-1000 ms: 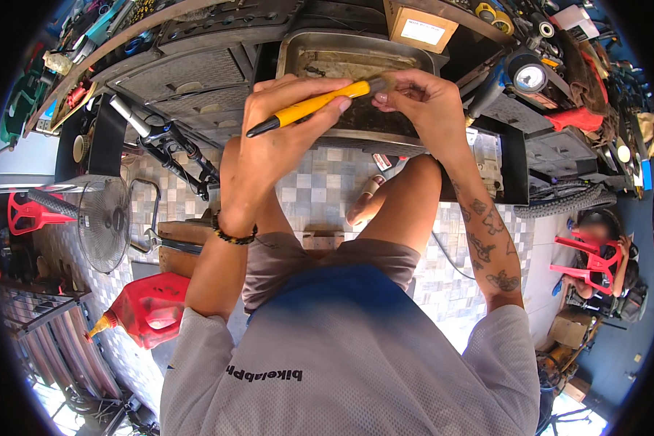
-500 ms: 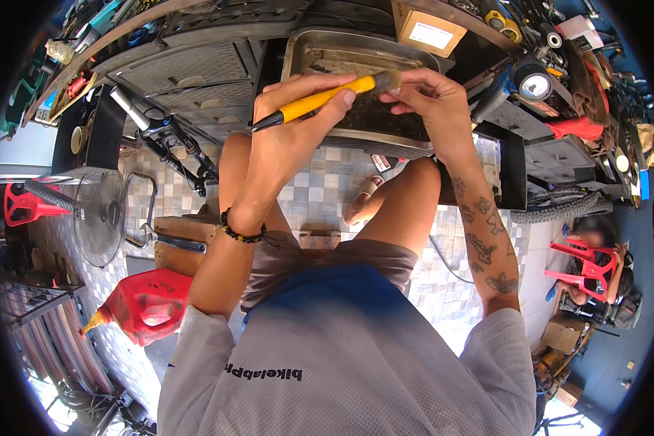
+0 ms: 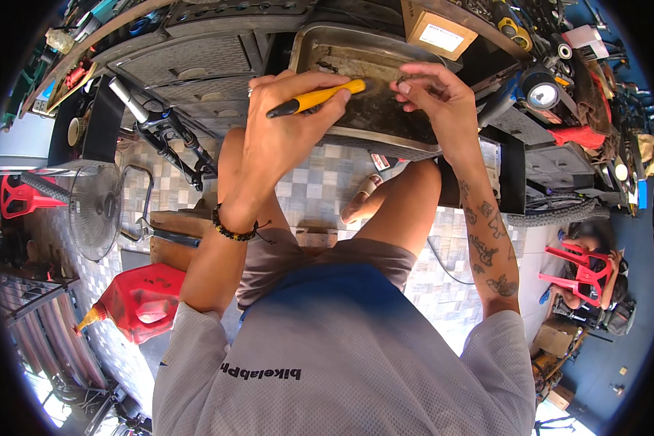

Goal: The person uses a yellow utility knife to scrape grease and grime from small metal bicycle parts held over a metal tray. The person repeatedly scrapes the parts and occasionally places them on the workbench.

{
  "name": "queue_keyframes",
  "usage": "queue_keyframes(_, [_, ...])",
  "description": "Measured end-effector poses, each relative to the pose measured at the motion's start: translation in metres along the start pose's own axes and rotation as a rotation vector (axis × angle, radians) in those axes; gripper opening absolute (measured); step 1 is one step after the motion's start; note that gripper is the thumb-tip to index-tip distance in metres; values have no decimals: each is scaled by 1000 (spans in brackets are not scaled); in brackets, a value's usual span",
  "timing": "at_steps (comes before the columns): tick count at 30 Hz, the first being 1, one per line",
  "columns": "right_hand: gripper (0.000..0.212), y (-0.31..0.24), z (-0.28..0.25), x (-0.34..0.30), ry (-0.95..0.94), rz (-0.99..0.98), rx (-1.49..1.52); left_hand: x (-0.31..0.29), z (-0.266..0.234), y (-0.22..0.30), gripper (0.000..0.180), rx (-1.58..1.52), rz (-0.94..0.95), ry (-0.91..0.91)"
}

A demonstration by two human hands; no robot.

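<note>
My left hand is closed round a yellow-handled brush with a black butt end. The brush's bristle end points right, over a shallow metal tray, and looks blurred. Facing it from the right, my right hand has thumb and fingertips pinched together above the tray. Whatever sits in that pinch is too small and too hidden to name. Dark grime and liquid cover the tray's bottom, and a small dark piece lies near its far left side.
A cardboard box stands behind the tray at the right. Tools crowd the bench on both sides, with a lamp-like round light at the right. A bicycle fork, a fan and a red jug are on my left. Another person sits far right.
The brush has drawn back left, away from my right hand's fingertips. My right hand has shifted slightly right, and a gap now shows between the two. The view has tilted a little.
</note>
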State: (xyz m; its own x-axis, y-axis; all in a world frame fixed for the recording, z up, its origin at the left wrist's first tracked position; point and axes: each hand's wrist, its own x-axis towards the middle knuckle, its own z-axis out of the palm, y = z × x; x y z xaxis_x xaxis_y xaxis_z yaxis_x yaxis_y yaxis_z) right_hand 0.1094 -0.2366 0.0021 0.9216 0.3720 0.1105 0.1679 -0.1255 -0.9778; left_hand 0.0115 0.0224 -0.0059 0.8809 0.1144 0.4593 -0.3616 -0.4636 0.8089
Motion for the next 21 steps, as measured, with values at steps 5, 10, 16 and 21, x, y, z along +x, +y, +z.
queue_keyframes(5, [23, 1, 2, 2, -39, -28, -64, -3, 7, -10, 16, 269, 116, 125])
queue_keyframes(10, [24, 3, 16, 4, 3, 41, -73, 0, 18, 7, 14, 109, 28, 272])
queue_keyframes(16, [21, -8, 29, 6, 101, 75, 11, -16, 20, 27, 18, 266, 321, 260])
queue_keyframes(21, [20, -11, 33, 6, 141, 84, 65, -17, 32, 16, 22, 185, 361, 360])
